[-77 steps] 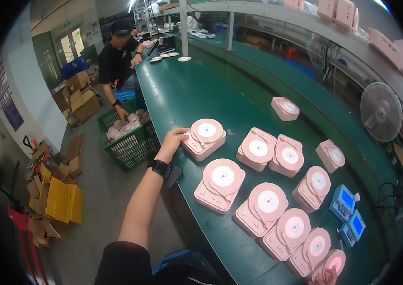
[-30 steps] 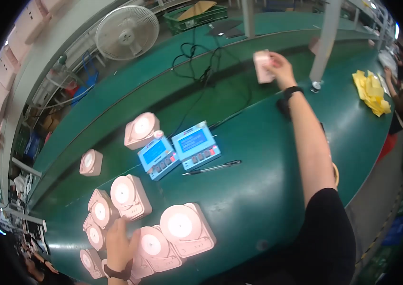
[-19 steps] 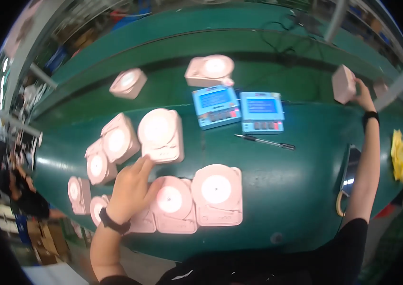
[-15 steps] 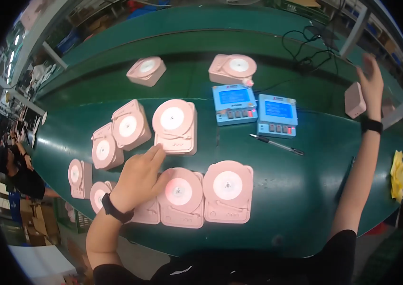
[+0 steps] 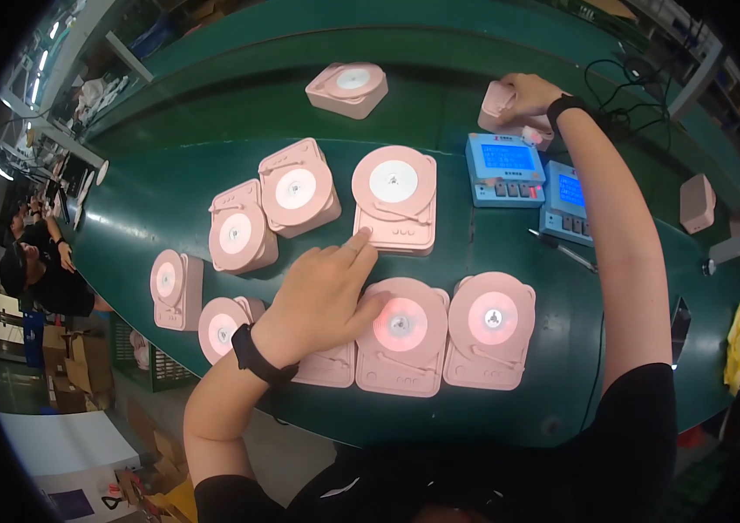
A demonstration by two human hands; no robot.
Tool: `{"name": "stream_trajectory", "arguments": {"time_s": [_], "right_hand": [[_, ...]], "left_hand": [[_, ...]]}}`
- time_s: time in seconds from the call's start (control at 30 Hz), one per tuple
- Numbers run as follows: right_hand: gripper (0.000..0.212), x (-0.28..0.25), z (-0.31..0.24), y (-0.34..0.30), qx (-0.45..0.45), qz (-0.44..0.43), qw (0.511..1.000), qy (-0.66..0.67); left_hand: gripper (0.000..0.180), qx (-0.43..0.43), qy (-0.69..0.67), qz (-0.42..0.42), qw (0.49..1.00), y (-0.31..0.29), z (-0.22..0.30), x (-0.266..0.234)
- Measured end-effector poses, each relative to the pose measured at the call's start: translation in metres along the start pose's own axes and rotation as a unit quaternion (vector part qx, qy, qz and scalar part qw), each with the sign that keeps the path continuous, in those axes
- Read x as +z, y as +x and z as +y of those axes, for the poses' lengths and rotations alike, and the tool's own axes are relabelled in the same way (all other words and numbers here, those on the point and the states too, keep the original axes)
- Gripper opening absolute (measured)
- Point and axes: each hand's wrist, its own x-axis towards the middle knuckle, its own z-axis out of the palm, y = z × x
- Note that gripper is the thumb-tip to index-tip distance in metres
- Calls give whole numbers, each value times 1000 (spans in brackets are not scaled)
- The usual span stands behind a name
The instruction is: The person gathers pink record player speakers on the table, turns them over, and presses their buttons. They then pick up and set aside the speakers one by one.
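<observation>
From here on head cam I've got L hand (image 5: 322,301) fingers spread loose, clutching nothing; index tip at near-L corner of a pink boxy plastic record player (image 5: 393,196) w/ round white-centred disc, flat on glossy green tabletop (image 5: 448,414). Thumb overlaps disc of a pink red-glowing record player (image 5: 400,336) nearer the body; can't tell if touching. R hand (image 5: 534,94) fingers bend over a pink rear record player (image 5: 492,103), just behind a blue box w/ lit screen (image 5: 504,161); can't tell if they grip. 2nd blue box (image 5: 567,192) adj., partly behind R forearm; slim dark pen (image 5: 564,249) in front.
</observation>
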Motion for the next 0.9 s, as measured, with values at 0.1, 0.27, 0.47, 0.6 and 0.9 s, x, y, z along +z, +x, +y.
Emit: {"name": "stream_trajectory", "arguments": {"time_s": [0.1,0.27,0.47,0.6,0.9], "right_hand": [[84,-3,-1,-22,-39,123,990,-63],[82,-58,-27,-73,-146,347,922,-88],[74,-116,-61,-215,-341,405,832,-163],[76,-82,-76,-319,-296,256,916,-90],[82,29,-48,-388,-139,79,987,4]], "left_hand": [[47,1,5,6,1000,-1,0,3],[45,-7,4,-4,1000,0,4,-2],[39,-61,-87,-94,990,10,-36,-46],[49,-66,21,-58,996,72,-100,-73],[118,-166,8,9,986,232,-170,11]]}}
